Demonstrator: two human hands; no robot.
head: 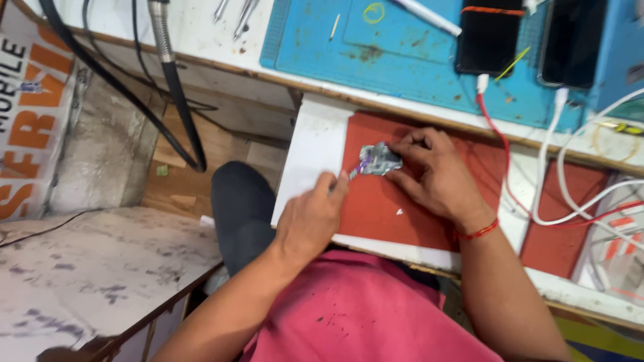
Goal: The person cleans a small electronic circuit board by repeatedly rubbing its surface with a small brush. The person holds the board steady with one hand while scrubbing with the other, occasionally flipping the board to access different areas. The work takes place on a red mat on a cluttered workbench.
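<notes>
Pink shirt (362, 315) fills the bottom of the view, and both forearms reach up from it to a red mat (376, 208) on the surface (315, 144).

On the mat, near its upper left part, lies a small grey metal part (380, 161) with a little purple at its left end. The right hand (436, 171) rests on the mat just right of this part, fingers bent, and the fingertips (397, 149) press on the part's upper right edge to keep it down. A red thread band (477, 232) is around this wrist. The left hand (312, 218) is just below and left of the part. It is closed around a thin tool (351, 174), whose tip meets the left end of the part.

Above the mat lies a blue work pad (402, 53), stained, with two dark phones (488, 37) at its right side. White and red cables (537, 194) run down to the right of the mat. Far left of the mat hangs a white sign (30, 114), cut off by the edge of the view, with big orange and black letters. At the far right, beyond the cables, lies a white and orange package (620, 248), blurred.
</notes>
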